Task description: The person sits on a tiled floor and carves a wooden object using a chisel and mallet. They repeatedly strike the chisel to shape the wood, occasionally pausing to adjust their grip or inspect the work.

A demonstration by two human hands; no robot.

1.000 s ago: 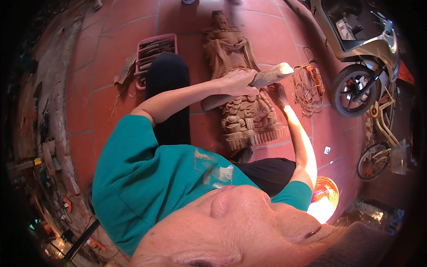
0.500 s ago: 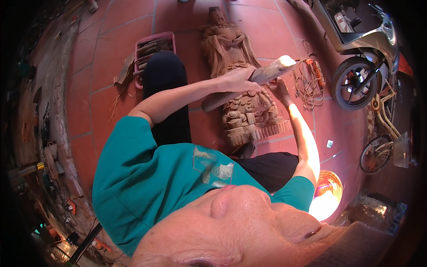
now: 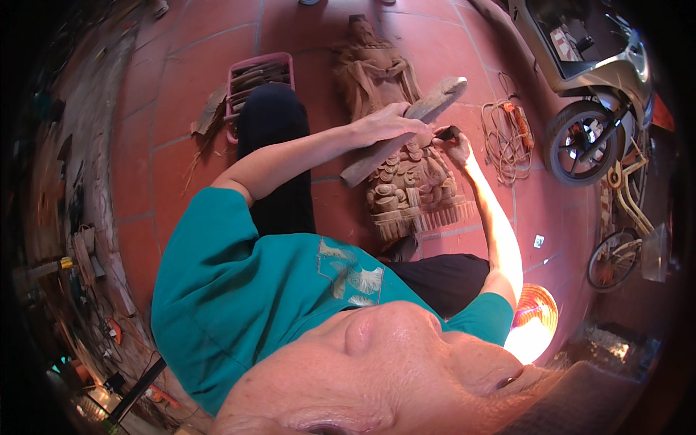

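Note:
My left hand [image 3: 391, 125] is closed round the middle of a long wooden club [image 3: 438, 100], which slants over a carved wooden statue [image 3: 373, 61]. The statue is a robed figure lying on its back, its ornate base toward me; the club and hands cover part of its middle. Just right of the club, my right hand [image 3: 458, 149] pinches a small dark tool [image 3: 448, 133] above the carving. Most of that tool is hidden, so its kind cannot be made out.
A pink basket [image 3: 230, 101] of several long wooden-handled tools stands beyond my left knee, with wood scraps [image 3: 210, 109] beside it. To the right are a coiled cable [image 3: 500, 148], a motorbike [image 3: 583, 141] and a bicycle [image 3: 616, 261]. Red tiles [image 3: 174, 138] cover the floor.
The club has turned in my left hand and its pale end no longer faces up. The dark tool in my right hand now shows beside the club. The view has shifted slightly.

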